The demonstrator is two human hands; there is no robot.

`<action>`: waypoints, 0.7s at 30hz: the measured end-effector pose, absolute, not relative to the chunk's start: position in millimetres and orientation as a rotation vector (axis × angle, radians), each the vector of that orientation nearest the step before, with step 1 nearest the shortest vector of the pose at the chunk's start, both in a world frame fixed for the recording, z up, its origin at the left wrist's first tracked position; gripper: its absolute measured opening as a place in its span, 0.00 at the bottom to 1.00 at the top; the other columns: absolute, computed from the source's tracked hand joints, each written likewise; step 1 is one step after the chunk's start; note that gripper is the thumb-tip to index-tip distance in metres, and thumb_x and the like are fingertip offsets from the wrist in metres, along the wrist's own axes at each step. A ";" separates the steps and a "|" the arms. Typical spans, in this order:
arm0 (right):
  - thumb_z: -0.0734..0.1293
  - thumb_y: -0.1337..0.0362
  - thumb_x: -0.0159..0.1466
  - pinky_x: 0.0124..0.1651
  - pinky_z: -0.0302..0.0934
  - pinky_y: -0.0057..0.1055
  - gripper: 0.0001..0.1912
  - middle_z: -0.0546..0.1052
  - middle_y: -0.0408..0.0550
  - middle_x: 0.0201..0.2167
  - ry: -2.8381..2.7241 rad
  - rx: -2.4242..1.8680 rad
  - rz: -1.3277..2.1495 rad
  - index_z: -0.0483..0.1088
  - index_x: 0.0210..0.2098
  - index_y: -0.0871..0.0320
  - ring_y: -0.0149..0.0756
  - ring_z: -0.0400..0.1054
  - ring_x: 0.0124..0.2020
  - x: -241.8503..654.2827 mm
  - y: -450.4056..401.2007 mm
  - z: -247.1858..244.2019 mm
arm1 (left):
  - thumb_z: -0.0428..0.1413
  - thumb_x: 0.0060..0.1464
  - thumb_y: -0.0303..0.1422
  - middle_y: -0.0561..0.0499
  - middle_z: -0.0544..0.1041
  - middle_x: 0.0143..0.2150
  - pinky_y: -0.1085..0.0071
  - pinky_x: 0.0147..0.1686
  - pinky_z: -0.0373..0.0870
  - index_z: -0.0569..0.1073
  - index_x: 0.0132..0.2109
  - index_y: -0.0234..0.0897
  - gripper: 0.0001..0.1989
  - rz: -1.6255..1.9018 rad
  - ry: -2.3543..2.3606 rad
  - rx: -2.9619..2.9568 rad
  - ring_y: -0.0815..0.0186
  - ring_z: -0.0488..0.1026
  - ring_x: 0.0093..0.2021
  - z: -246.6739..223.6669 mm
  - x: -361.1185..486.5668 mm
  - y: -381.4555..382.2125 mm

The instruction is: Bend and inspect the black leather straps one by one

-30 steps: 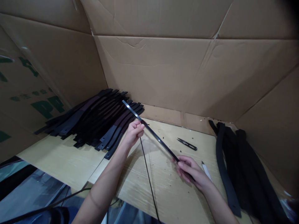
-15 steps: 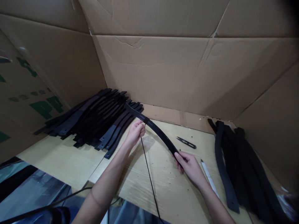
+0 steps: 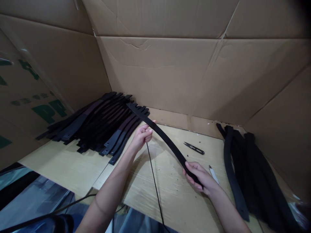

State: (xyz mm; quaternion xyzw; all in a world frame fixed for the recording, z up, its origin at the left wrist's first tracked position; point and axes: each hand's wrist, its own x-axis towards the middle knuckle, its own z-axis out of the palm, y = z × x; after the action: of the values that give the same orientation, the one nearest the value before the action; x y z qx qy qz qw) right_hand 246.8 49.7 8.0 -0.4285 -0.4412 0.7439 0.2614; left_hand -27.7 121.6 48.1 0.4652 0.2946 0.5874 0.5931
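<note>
Gripping the low end of a long, curved, flat black strip [image 3: 168,140], the right hand [image 3: 200,178] has its thumb on top and its other fingers curled under. The strip slants up and away to the left, held above the light wooden surface [image 3: 170,197]. Its far end is over a big pile of black and dark gray strips [image 3: 97,119], but I cannot tell if they touch.

The left hand [image 3: 142,137] is at the strip, a bit past its middle, with one fingertip reaching behind it. Its fingers are curled closed around a thin dark cord [image 3: 153,174], which hangs down from the hand to the near edge.

On the surface, to the right of the held strip, lie small black snips [image 3: 193,148] with pointed tips. A pointed white tool [image 3: 213,174] lies just beside the right hand, partly hidden by the arm. More long black strips [image 3: 257,181] lie at the far right. Tall brown cardboard walls [image 3: 155,74] stand around the back and sides, with green print on the left one.
</note>
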 end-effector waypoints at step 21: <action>0.60 0.43 0.64 0.20 0.52 0.26 0.26 0.65 0.41 0.15 -1.689 -1.467 1.198 0.65 0.22 0.58 0.29 0.59 0.16 249.5 59.2 10.6 | 0.56 0.46 0.30 0.60 0.55 0.19 0.76 0.17 0.38 0.73 0.34 0.31 0.07 1.401 1.058 1.220 0.79 0.45 0.16 47.0 -24.7 129.0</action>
State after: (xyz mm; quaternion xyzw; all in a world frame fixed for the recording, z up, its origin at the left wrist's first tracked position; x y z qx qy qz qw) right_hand 249.5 59.2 10.6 -0.5518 -0.6355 0.4508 0.2973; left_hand -24.7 129.0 47.0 0.5003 0.4340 0.5746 0.4809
